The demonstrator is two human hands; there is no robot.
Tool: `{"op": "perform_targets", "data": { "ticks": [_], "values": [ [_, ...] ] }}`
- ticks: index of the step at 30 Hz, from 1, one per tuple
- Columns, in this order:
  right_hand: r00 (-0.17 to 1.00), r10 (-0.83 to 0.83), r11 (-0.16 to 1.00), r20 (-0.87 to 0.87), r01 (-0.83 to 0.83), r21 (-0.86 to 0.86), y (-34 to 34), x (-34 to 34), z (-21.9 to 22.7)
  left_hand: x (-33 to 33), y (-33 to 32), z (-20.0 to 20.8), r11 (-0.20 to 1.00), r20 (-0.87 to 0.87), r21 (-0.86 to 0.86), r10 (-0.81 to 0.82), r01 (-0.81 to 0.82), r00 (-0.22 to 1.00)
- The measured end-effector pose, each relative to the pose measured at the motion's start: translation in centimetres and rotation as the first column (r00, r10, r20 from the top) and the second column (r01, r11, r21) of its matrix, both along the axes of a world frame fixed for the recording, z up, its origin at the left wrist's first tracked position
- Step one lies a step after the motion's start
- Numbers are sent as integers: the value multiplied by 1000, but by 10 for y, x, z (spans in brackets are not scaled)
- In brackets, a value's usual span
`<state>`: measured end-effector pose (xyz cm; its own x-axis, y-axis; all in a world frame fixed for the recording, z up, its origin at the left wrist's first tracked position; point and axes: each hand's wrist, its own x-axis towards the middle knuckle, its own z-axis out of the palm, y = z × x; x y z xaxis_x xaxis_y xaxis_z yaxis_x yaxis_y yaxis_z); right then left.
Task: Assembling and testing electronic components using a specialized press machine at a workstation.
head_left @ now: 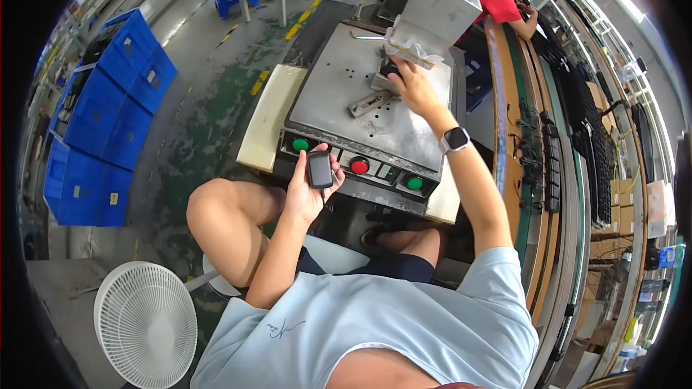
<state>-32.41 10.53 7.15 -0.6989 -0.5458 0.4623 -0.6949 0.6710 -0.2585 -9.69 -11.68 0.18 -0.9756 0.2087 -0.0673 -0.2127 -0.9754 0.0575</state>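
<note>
My left hand [306,198] is closed around a small black oblong device [320,169] with rounded corners, like a power adapter, in front of the machine's front panel. A short dark cord hangs from its lower end. My right hand [414,88], with a watch [455,140] on the wrist, reaches to a metal fixture [382,82] on the machine's steel table [331,75]. Its fingers close at a dark piece there, partly hidden under the press head [438,11]. A metal clamp bar [370,104] lies just nearer to me.
The front panel carries a red button [359,165], a left green button [300,145] and a right green button [414,183]. Blue bins [119,94] stand left, above a white fan [148,324]. On the right runs a conveyor [515,122] with black adapters [551,166]; a co-worker in red [497,1] sits beyond.
</note>
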Motion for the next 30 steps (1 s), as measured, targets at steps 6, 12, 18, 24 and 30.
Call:
{"op": "perform_targets", "data": {
  "ticks": [6,12,18,24,30],
  "values": [
    [988,96,969,117,-120,215,11,-9,25,-12,-10,-23,949,108,-244,229,-198,967],
    [999,-26,869,-31,37,493,17,17,25,-22,-16,-33,613,-74,-701,443,-363,893],
    [929,-312,671,200,67,738,51,163,18,-18,-19,-26,438,-213,-793,452,-424,866],
    [838,298,869,458,-40,-493,14,226,16,-1,57,77,632,-473,-658,76,-409,878],
    [590,484,601,646,312,-736,72,231,63,-14,110,115,368,-446,-878,-394,-307,804]
  ]
}}
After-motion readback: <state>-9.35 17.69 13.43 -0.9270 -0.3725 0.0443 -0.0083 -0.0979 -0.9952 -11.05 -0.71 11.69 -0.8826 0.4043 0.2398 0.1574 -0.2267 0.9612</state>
